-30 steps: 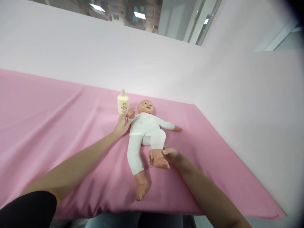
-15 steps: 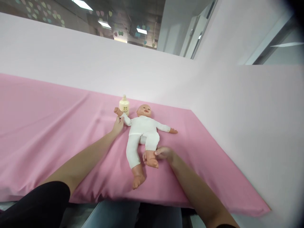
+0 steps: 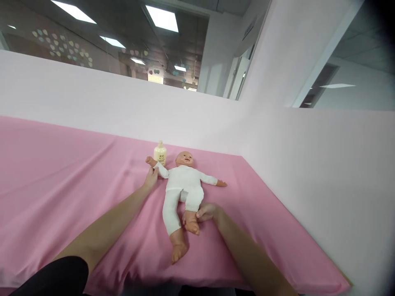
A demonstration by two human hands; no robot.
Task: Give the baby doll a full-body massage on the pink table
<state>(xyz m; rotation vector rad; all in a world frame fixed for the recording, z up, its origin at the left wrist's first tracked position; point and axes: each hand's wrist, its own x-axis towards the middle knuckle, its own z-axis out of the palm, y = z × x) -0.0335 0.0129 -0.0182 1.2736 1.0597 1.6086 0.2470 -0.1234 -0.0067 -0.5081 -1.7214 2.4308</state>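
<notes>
In the head view, a baby doll [image 3: 182, 190] in a white suit is seen lying on its back on a pink cloth [image 3: 61, 181] that covers the table. Its head is turned toward the far wall and its bare feet toward the near edge.

The left hand [image 3: 151, 179] is stretched out to the doll's raised arm. The fingers are held close together and are laid against the white sleeve just below the doll's small hand; whether the sleeve is pinched or only touched cannot be told from this angle.

The right hand [image 3: 206, 211] is placed at the doll's bent leg. The fingers are curled and closed around the ankle, just above the bare foot, so that the leg is gripped. The doll's other leg is stretched straight toward the near edge of the table, and its other arm is spread out flat on the cloth.

A small cream bottle [image 3: 160, 153] is stood upright on the cloth just behind the doll's raised hand, beside its head.

A pale pink partition [image 3: 92, 102] is seen behind the table and along its right side, with ceiling lights above it.
</notes>
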